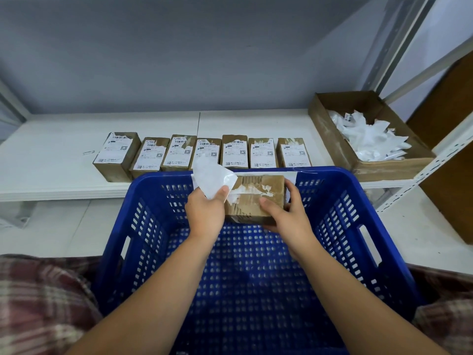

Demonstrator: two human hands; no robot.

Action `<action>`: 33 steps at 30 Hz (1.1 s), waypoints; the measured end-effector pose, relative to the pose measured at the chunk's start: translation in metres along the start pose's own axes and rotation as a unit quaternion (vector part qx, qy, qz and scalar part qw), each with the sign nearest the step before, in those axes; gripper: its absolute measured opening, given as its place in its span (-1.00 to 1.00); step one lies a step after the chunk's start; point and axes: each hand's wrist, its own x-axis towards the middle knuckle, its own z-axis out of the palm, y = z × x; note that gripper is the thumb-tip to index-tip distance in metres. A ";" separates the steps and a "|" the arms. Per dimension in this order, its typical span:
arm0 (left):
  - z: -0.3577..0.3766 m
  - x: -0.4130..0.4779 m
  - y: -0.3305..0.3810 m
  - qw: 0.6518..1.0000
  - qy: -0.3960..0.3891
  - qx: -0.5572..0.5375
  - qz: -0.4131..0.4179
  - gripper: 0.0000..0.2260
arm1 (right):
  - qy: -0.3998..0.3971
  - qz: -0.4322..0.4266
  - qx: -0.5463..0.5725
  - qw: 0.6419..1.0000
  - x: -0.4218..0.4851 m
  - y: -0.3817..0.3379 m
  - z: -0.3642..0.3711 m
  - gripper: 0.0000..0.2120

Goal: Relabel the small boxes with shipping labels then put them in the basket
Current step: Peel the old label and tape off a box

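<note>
Centrally, the small box (256, 192) was held above the blue basket (340, 221), near its far rim, its top torn and streaked with white remnants. The right hand (286, 213) gripped its right end. The left hand (204, 213) pinched a peeled white label (212, 178) at its left end. Seven labelled boxes (207, 147) stood in a row on the white shelf (51, 155) beyond. A cardboard tray (330, 139) of paper scraps (368, 137) sat at the right.

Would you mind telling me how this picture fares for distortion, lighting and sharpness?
Head view: wide-angle distortion bows the basket rim and tilts the shelf uprights; light is soft, shadows faint; the left hand, right hand, held box and peeled label are sharp; print on the shelf boxes is too small to read.
</note>
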 end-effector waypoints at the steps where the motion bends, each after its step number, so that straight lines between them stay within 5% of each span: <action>1: 0.000 0.000 -0.001 1.000 0.002 0.002 0.001 -0.79 | -0.003 0.001 0.008 1.000 -0.001 0.000 -0.001 -0.47; 19: 0.000 0.002 0.004 0.997 0.030 -0.068 -0.007 -0.87 | -0.025 0.030 0.069 0.997 0.000 0.002 -0.007 -0.52; 33: 0.004 0.009 -0.003 0.960 -0.013 -0.243 -0.140 -0.96 | -0.022 0.034 0.117 0.992 0.002 -0.004 -0.019 -0.51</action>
